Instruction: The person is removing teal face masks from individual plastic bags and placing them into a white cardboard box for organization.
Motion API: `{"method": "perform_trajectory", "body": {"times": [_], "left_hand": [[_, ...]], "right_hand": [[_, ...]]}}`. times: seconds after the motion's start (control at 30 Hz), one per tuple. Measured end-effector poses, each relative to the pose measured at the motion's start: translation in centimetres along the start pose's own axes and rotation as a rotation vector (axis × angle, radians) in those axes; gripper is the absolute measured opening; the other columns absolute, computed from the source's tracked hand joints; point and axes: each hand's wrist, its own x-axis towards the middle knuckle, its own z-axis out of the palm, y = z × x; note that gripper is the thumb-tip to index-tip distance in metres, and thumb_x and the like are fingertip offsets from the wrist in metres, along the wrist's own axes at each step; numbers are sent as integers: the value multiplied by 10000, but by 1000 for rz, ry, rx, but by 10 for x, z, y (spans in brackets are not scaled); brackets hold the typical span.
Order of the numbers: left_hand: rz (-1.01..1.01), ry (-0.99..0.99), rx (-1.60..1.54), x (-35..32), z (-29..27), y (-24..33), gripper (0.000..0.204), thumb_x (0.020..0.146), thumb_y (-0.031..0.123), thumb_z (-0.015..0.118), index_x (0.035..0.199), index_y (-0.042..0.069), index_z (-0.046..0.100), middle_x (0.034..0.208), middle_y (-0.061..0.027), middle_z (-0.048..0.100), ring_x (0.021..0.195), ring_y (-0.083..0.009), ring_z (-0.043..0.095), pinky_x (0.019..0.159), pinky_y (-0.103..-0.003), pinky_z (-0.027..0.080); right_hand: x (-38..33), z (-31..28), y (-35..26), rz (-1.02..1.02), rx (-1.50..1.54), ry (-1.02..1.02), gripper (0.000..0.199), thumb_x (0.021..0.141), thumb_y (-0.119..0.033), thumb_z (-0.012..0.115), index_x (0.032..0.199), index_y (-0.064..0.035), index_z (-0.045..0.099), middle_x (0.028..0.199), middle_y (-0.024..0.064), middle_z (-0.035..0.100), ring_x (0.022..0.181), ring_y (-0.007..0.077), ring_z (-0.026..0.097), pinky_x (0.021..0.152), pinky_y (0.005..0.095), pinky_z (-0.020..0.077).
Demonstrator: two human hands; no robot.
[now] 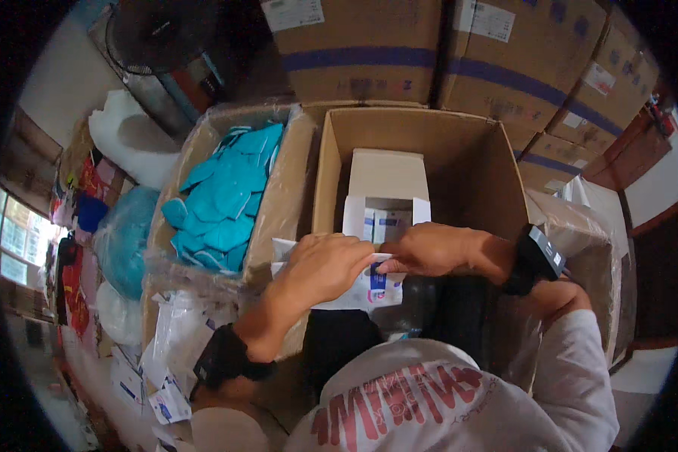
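Both hands are at the near side of a small white carton (388,173), whose flap stands up at the back. My left hand (325,260) is closed on the upper edge of a white printed packet (358,292) with blue and pink marks. Opposite it, my right hand (433,250) has thumb and fingers pinched on the same packet's top right edge. Inside the carton lie white-and-blue packets (384,224), partly hidden by my hands.
A large open cardboard box (422,120) surrounds the white carton. To its left, another box (301,151) is heaped with turquoise padded pieces (226,192). Stacked cartons (361,53) rise behind. Plastic-wrapped packages (184,331) lie at lower left, and a fan (154,34) stands at back left.
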Motion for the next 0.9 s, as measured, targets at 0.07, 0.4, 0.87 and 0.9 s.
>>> {"method": "perform_trajectory", "body": {"times": [0.07,0.4,0.87,0.9], "left_hand": [[11,-71,-3,-18,8,2,182,836,246,505,811,76,563,763,-107,573,743,-307,554,598,-403,413],[-490,189,-807,-100,109,-38,231,905,226,446,839,21,528,658,-31,489,630,-115,465,578,-276,398],[-428,582,-185,-72,41,-50,200,870,205,464,827,23,536,706,-178,556,680,-347,555,579,-389,425],[-375,568,-138,-70,38,-43,195,863,203,474,815,25,537,706,-170,558,682,-348,554,581,-397,426]], "right_hand": [[7,18,-6,-34,-148,-81,352,875,-362,463,768,-44,568,696,176,579,676,391,542,578,439,432],[4,73,-52,-520,-551,279,192,765,-254,566,679,-87,529,585,38,511,580,201,562,499,329,464],[-39,74,-36,233,-290,132,364,804,-413,523,982,-106,603,870,136,596,816,296,584,702,388,478],[-39,69,-34,210,-305,285,427,798,-455,521,992,-82,592,894,145,580,839,311,572,721,399,466]]}}
